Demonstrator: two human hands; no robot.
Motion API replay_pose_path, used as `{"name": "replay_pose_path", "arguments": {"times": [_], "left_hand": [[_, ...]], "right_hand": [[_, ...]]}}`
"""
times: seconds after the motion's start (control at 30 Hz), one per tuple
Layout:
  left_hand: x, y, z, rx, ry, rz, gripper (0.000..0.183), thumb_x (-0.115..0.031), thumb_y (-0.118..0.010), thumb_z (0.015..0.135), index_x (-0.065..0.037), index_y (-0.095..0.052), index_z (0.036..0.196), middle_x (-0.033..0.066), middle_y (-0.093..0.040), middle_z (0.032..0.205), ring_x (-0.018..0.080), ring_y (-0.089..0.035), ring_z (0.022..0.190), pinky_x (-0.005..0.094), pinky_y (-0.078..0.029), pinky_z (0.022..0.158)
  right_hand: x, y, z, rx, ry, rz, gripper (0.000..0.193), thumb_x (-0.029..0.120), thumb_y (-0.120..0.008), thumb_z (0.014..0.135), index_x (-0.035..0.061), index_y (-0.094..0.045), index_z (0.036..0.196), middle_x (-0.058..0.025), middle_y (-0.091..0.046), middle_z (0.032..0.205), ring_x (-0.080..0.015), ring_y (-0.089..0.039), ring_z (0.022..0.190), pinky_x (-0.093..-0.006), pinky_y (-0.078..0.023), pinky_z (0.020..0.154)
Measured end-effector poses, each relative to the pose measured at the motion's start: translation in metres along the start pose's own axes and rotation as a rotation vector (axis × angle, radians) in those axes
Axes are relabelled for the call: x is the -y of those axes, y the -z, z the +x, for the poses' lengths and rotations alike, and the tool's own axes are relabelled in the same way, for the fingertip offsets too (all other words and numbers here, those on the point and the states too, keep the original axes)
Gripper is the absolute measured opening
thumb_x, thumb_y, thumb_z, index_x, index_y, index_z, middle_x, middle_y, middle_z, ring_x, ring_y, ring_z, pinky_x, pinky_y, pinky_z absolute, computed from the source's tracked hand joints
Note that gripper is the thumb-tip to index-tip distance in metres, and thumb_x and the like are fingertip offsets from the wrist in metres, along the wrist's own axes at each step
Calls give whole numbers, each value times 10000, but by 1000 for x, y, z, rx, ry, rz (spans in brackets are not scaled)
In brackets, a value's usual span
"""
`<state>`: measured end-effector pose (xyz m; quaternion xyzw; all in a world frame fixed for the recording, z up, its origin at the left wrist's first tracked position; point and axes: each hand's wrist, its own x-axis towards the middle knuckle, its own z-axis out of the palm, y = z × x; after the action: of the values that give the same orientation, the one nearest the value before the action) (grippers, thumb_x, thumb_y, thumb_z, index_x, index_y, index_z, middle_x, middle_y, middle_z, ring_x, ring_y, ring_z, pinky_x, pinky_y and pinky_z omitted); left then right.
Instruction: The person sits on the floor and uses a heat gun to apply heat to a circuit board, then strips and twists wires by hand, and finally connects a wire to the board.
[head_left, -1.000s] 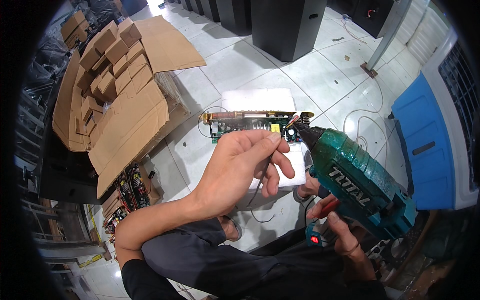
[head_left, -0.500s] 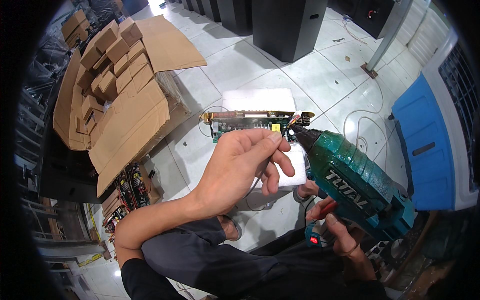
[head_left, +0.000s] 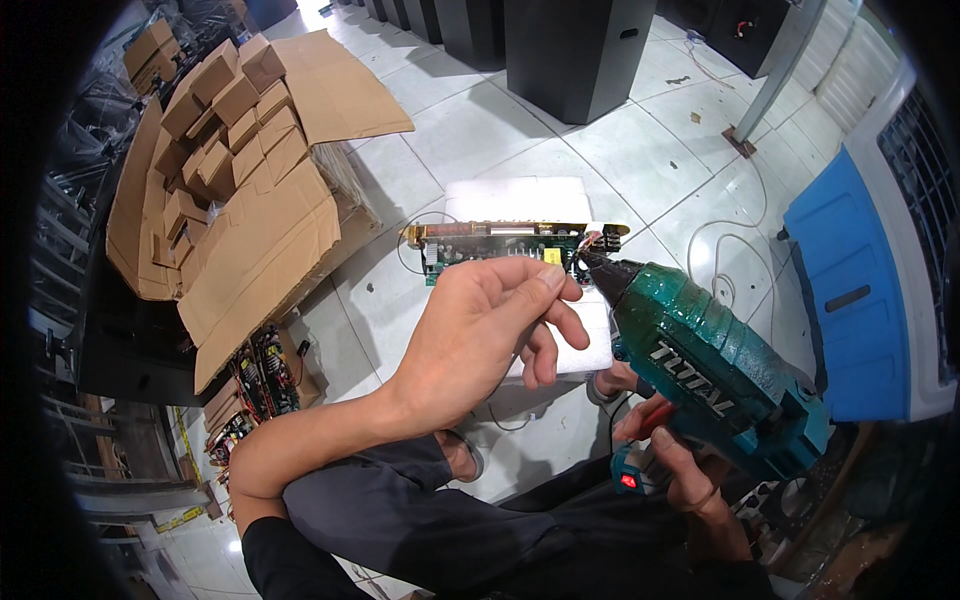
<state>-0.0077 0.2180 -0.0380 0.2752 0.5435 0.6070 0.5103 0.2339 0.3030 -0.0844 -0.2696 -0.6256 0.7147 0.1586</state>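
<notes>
My right hand (head_left: 688, 472) is wrapped round the handle of a teal glue gun (head_left: 715, 360), fingers at the red trigger (head_left: 656, 418), though from way over here I can't tell if it's squeezed. The dark nozzle (head_left: 612, 273) points at the right end of a green circuit board (head_left: 485, 248), right by a little bunch of coloured wires (head_left: 598, 241). Can't tell if it's touching. The board sits on a white foam block (head_left: 490, 198), in front of the seated person. I've got the left hand (head_left: 472, 325) just this side of it, thumb and index tips together near a yellow component (head_left: 552, 257) (whatever's between them is hidden from my view), other fingers loosely curled. Off to the left there's an open cardboard box (head_left: 265, 215) full of smaller brown boxes (head_left: 235, 100).
</notes>
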Motion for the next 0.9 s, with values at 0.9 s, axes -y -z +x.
{"name": "replay_pose_path", "arguments": {"times": [0.9], "left_hand": [[1,0,0,-14,-24,52,300,-226,-489,1049,52,-599,1036,128,-685,813,108,-593,563,224,-474,513]], "right_hand": [[12,0,1,-2,16,-28,179,72,-533,923,-13,-630,1047,19,-506,635,-47,-447,563,-221,-355,552]]}}
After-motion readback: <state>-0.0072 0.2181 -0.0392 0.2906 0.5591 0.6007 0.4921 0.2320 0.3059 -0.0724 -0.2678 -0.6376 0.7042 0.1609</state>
